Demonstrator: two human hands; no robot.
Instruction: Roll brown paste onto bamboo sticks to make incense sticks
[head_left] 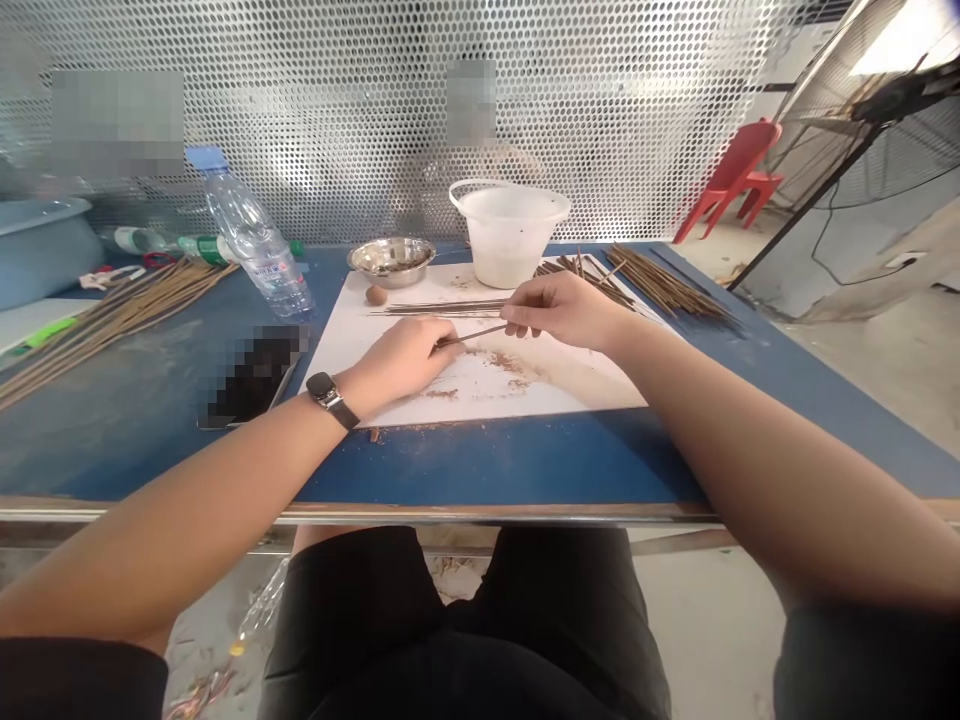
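Your left hand (pixel 416 355) curls palm-down over one end of a thin brown stick (pixel 480 333), and your right hand (pixel 559 308) pinches it near the other, above the white board (pixel 592 385). Uneven force between the grips could snap it, and a stray knuckle could scatter the slender rods (pixel 442 309) just beyond at twelve o'clock. Your left fingertips are hidden; the metal bowl's (pixel 411 271) contents, toward ten-thirty, are indistinct.

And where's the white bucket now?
In the head view, the white bucket stands at the far edge of the white sheet, right of the metal bowl and beyond the right hand.
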